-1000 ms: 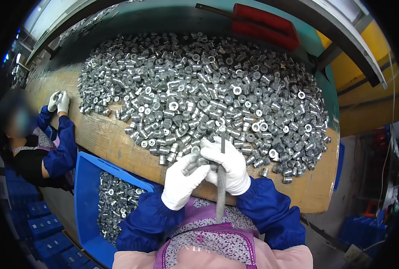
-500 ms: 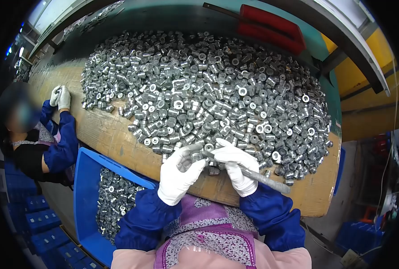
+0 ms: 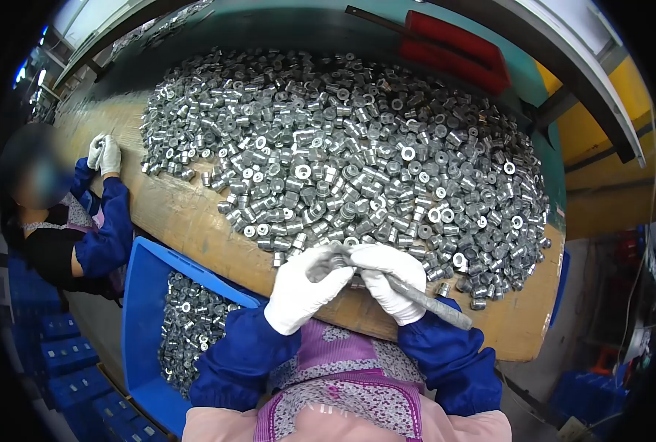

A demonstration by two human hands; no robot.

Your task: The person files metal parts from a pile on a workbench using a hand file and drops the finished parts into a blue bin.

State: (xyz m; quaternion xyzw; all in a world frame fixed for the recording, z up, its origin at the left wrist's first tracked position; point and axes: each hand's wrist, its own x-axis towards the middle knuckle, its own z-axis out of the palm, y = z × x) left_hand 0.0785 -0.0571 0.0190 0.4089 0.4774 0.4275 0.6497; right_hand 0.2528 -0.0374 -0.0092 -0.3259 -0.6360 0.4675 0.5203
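Observation:
My left hand (image 3: 304,289), in a white glove, pinches a small round metal fitting (image 3: 338,260) between thumb and fingers. My right hand (image 3: 393,278), also gloved, is wrapped round a long grey stick-like tool (image 3: 437,306). The tool's thick end points down to the right past my wrist. Its thin end reaches the fitting; the exact contact is hidden by my fingers. Both hands are close together over the near edge of the table, just in front of a broad heap of similar metal fittings (image 3: 357,147).
A cardboard-covered table (image 3: 516,324) bears the heap. At its left front stands a blue bin (image 3: 140,324) holding more fittings. A red tray (image 3: 453,48) lies at the back beneath a metal frame (image 3: 586,74). A gloved co-worker (image 3: 96,236) sits at the left.
My hands have drawn closer together around the fitting, and my right fingers now fold over the tool. The whole view has shifted slightly.

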